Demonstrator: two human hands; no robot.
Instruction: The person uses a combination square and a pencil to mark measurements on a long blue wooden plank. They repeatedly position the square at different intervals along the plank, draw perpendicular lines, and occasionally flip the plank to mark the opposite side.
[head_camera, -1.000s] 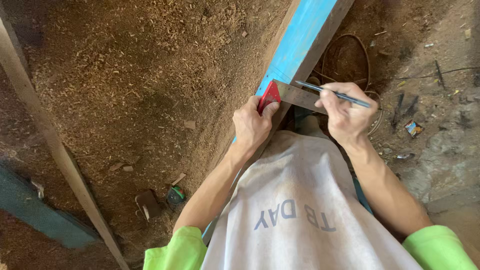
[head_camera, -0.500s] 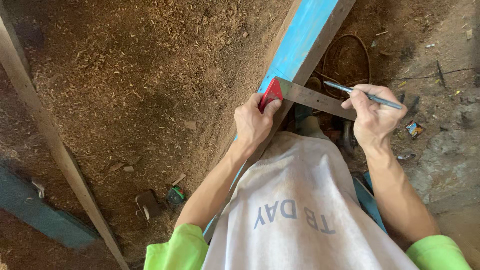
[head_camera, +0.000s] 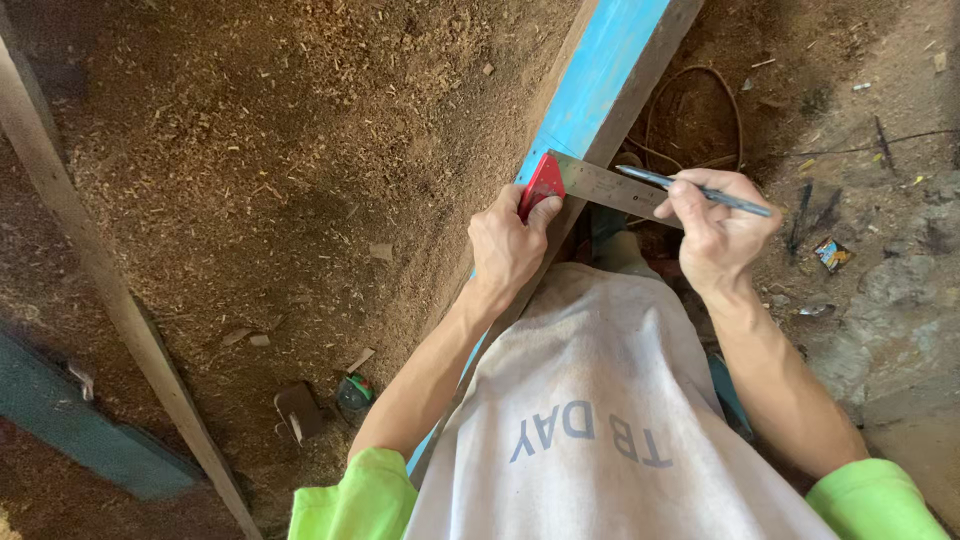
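- The left hand (head_camera: 507, 245) was closed on the red stock (head_camera: 541, 185) of a try square, thumb and fingers pinching it against the edge of the blue plank (head_camera: 600, 80).
- The right hand (head_camera: 715, 235) was closed in a writing grip around a pencil (head_camera: 695, 190), its tip resting at the square's steel blade (head_camera: 612, 188).
- The blade ran from the stock, just above the left hand's fingers, across the plank to the right hand, which lay over its far end.
- The plank stretched away beyond both hands and passed back under the person's white shirt (head_camera: 600, 400).
- Beyond the right hand lay a coiled wire (head_camera: 735, 110) on the dirt.
- Left of the left hand spread a sawdust floor (head_camera: 250, 150); further left lay a bare board (head_camera: 90, 270), and well below that hand a small green-topped thing (head_camera: 352, 390).
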